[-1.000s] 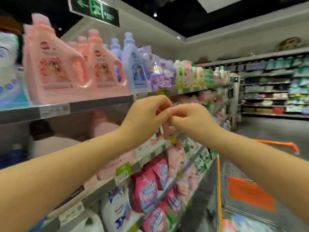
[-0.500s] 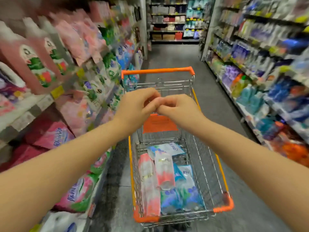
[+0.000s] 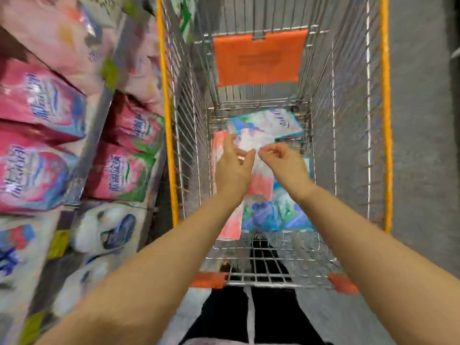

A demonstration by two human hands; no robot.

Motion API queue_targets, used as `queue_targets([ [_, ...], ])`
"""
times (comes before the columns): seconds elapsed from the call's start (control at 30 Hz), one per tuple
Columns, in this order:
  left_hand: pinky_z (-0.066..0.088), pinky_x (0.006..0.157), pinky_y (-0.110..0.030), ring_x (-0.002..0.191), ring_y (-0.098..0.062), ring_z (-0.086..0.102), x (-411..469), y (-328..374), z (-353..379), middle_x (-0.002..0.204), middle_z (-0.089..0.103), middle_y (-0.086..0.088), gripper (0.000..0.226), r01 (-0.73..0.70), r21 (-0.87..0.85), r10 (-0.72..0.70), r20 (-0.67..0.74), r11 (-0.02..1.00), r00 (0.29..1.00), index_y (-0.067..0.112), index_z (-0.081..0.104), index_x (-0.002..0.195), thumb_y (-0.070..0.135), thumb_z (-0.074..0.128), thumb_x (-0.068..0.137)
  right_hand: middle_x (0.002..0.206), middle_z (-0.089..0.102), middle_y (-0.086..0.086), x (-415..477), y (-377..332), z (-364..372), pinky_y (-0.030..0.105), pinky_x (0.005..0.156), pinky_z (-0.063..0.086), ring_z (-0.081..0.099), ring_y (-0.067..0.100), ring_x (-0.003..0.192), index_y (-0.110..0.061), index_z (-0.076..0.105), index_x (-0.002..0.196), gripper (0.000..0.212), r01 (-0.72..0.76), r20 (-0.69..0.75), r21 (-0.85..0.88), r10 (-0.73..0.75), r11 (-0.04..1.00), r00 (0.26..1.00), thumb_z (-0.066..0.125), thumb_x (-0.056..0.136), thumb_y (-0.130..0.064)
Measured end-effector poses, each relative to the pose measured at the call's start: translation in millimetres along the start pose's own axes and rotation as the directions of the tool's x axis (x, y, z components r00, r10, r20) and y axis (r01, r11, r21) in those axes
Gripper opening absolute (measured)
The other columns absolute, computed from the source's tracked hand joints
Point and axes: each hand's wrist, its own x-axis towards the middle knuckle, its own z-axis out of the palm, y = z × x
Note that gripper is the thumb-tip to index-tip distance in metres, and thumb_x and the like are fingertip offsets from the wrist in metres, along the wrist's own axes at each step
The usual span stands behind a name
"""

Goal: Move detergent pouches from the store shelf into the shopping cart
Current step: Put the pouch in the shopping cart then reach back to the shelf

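**A:** Where is the pouch right now?

**B:** Inside the shopping cart (image 3: 385, 120), about mid-basket. A pink-and-white pouch (image 3: 260, 180) shows lengthwise directly beneath both hands, over the blue pouches (image 3: 276, 212) on the cart's floor. Another blue one (image 3: 268, 120) sits toward the cart's far end, below the orange flap (image 3: 258, 58).

**A:** And the hands?

**B:** The left hand (image 3: 232, 168) is spread, fingers straight, holding nothing. The right hand (image 3: 283, 163) has its fingers curled, with thumb and forefinger close together. Whether they pinch the pouch's top edge I cannot tell, because the frame is smeared there.

**A:** So this is the letting-go step. How should it be done well?

**B:** I'd judge it is. If a corner is pinched, free it low, so the pouch settles flat instead of dropping on a seam. Keep it off the cart's wire sides, where a corner could snag. Then raise both hands straight above the cart's rim before swinging to the store shelf (image 3: 99, 115) left of the cart, where more pink pouches (image 3: 37, 100) stand.
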Motion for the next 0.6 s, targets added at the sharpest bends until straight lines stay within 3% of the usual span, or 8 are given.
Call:
queue_targets([
  [0.1,0.038,0.085,-0.025,0.108,-0.026,0.056,14.5,-36.0,32.9,0.129,0.051,-0.014,0.070,0.161,-0.009,-0.161,-0.014,0.987,0.987,0.009,0.023,0.144,0.018,0.062,0.087,0.081,0.059,-0.003,31.5,40.7,14.2,0.026,0.069,0.043,0.054,0.015,0.070,-0.016,0.061,0.104,0.017,-0.185,0.069,-0.009,0.185,0.983,0.980,0.061,0.089,-0.023],
  [0.2,0.029,0.101,-0.026,0.128,-0.030,0.040,31.8,-60.2,58.2,0.143,0.033,-0.020,0.081,0.242,-0.008,-0.243,-0.013,0.970,0.970,0.007,0.014,0.147,0.014,0.065,0.085,0.111,0.058,0.006,63.0,69.4,24.2,0.026,0.084,0.041,0.056,0.020,0.097,-0.009,0.053,0.127,0.039,-0.275,0.108,-0.126,0.289,0.953,0.951,0.056,0.092,-0.027],
  [0.3,0.030,0.103,-0.029,0.129,-0.032,0.040,48.6,-82.3,76.8,0.143,0.034,-0.022,0.085,0.341,0.049,-0.342,0.014,0.939,0.940,0.011,0.009,0.148,0.024,0.065,0.086,0.131,0.054,0.012,87.1,87.4,31.6,0.028,0.094,0.040,0.053,0.026,0.119,-0.009,0.043,0.137,0.051,-0.362,0.054,-0.154,0.373,0.920,0.926,0.056,0.090,-0.024],
  [0.43,0.035,0.103,-0.034,0.127,-0.033,0.044,65.5,-108.9,95.2,0.144,0.038,-0.018,0.087,0.509,0.069,-0.514,0.127,0.858,0.848,0.016,0.005,0.149,0.036,0.063,0.086,0.131,0.053,0.014,100.9,101.8,43.3,0.037,0.099,0.044,0.054,0.030,0.117,-0.011,0.039,0.135,0.053,-0.480,0.068,-0.105,0.488,0.871,0.870,0.057,0.088,-0.025],
  [0.53,0.043,0.097,-0.036,0.116,-0.030,0.053,73.9,-118.6,101.8,0.130,0.051,-0.012,0.067,0.601,0.029,-0.599,0.131,0.798,0.790,0.010,0.031,0.138,0.043,0.059,0.086,0.127,0.054,0.016,108.4,112.8,48.9,0.045,0.097,0.045,0.055,0.033,0.113,-0.011,0.041,0.131,0.063,-0.532,0.059,-0.049,0.534,0.846,0.844,0.059,0.077,-0.037],
  [0.6,0.044,0.090,-0.031,0.106,-0.026,0.055,77.9,-120.4,101.1,0.117,0.056,-0.009,0.053,0.609,0.070,-0.613,0.111,0.790,0.782,0.004,0.046,0.126,0.042,0.053,0.090,0.122,0.056,0.012,109.7,115.8,50.7,0.041,0.096,0.046,0.057,0.029,0.108,-0.010,0.044,0.130,0.065,-0.552,0.063,0.046,0.549,0.832,0.833,0.059,0.072,-0.038],
])
